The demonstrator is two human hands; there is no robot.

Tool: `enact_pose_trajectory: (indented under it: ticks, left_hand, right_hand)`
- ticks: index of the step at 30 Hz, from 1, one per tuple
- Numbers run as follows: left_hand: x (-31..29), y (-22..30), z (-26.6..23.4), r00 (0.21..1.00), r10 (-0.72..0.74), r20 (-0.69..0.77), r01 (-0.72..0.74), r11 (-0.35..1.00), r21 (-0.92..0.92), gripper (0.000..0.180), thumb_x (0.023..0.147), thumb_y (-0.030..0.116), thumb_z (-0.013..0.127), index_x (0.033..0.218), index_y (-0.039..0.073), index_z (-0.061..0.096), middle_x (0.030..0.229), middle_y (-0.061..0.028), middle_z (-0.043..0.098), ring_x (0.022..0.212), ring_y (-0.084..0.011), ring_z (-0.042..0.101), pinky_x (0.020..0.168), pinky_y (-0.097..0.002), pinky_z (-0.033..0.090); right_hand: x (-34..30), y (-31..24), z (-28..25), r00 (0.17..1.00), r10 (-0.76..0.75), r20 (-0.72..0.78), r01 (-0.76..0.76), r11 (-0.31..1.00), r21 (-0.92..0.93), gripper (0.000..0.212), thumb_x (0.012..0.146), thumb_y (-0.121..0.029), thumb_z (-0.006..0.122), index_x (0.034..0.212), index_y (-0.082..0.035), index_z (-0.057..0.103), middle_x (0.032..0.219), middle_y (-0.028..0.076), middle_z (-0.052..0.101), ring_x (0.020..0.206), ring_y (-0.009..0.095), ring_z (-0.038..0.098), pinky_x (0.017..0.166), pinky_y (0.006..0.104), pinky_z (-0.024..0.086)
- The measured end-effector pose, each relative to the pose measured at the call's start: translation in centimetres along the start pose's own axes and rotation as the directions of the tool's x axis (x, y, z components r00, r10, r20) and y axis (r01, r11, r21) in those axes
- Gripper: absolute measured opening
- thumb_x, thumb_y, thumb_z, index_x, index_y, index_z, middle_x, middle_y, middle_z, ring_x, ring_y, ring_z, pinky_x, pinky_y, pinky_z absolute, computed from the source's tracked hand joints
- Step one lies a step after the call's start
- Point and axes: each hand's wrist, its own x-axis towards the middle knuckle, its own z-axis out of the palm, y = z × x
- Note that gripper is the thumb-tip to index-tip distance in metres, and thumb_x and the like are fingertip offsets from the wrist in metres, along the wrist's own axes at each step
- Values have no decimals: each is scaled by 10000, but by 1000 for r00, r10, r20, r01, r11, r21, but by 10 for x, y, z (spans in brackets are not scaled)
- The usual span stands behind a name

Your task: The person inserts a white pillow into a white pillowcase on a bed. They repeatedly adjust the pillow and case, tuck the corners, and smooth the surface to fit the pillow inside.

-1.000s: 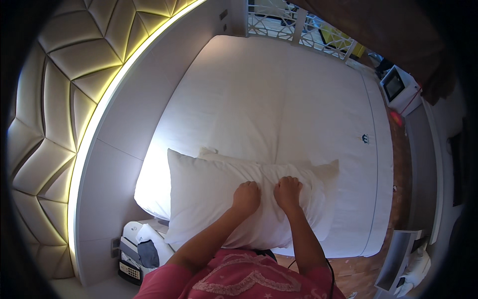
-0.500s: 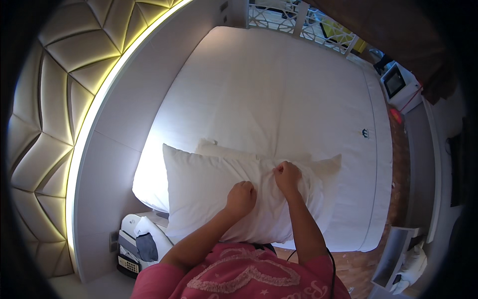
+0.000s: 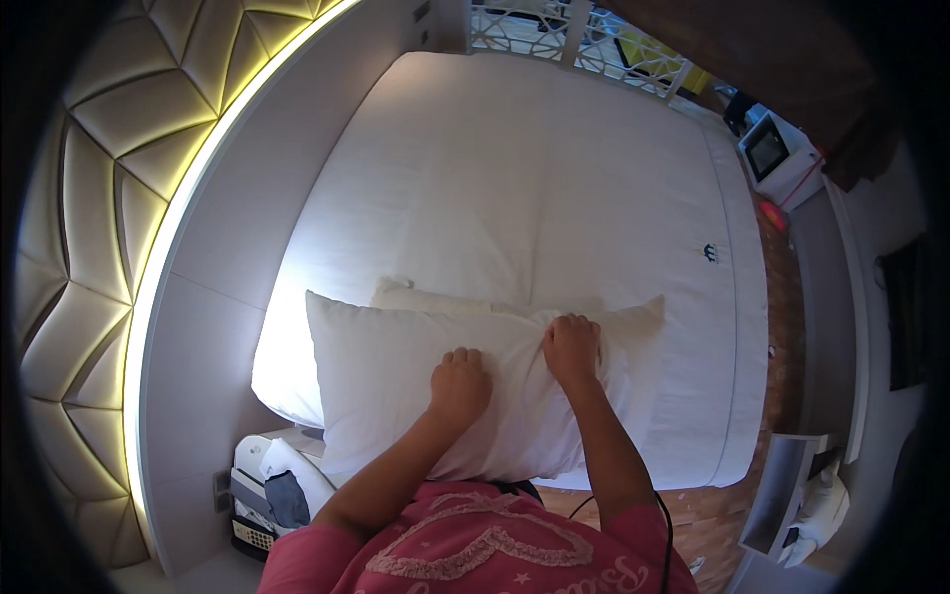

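Observation:
A white pillowcase (image 3: 381, 371) covers a plump pillow lying across the near end of the bed, against my front. My left hand (image 3: 462, 386) is closed on the cloth near its middle, knuckles up. Farther right, my right hand (image 3: 572, 348) grips the case near its far edge, where the fabric bunches in folds. Just behind lies a cream pillow (image 3: 435, 300), mostly hidden, with a corner showing past my right hand. What is under my curled fingers is partly hidden.
The white-sheeted bed (image 3: 475, 178) stretches away ahead. On the left stand a padded wall (image 3: 94, 208) with a light strip and a bedside table with a phone (image 3: 252, 535). A white cabinet (image 3: 777, 153) and an open drawer-like box (image 3: 777, 495) are on the right.
My left hand has shifted slightly left and up along the pillowcase. The right hand stays by the far edge, its fingers turned more over the cloth. The whole view has moved a little.

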Motion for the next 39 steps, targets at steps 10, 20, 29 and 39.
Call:
enact_pose_trajectory:
  ticks: [10, 20, 29, 39]
  left_hand:
    - [-40, 25, -1, 998, 43, -54, -34, 986, 162, 775, 824, 434, 741, 1446, 63, 463, 1569, -239, 289, 1489, -472, 195, 1101, -771, 136]
    - [-84, 23, 8, 968, 233, 92, -236, 972, 20, 487, 799, 366, 740, 1109, 8, 626, 1111, -152, 605, 1098, -343, 575, 912, -492, 461]
    - [-67, 38, 40, 963, 183, 199, -218, 961, 170, 135, 844, 140, 605, 921, 47, 664, 956, -128, 666, 981, -291, 629, 848, -403, 523]
    - [-92, 35, 48, 970, 238, -43, -230, 964, 135, 248, 851, 305, 683, 957, 81, 682, 1051, -111, 646, 1034, -310, 610, 866, -456, 507]
  right_hand:
    - [20, 32, 6, 990, 138, -1, -137, 986, -96, 158, 880, -244, 658, 899, -90, 688, 946, 72, 677, 980, 269, 621, 922, 463, 422]
    - [-118, -18, -43, 959, 276, -63, -264, 952, 154, 363, 820, -340, 765, 1031, -83, 617, 1112, 104, 590, 1143, 348, 488, 988, 532, 317]
    - [-138, 0, -35, 984, 165, -63, -161, 985, 62, 115, 850, -182, 681, 877, -85, 627, 979, 86, 607, 1043, 313, 520, 933, 516, 320]
    - [-139, 16, -22, 974, 111, -196, -78, 982, 172, 186, 882, -265, 702, 927, -97, 634, 1004, 74, 603, 1040, 289, 520, 924, 493, 323]
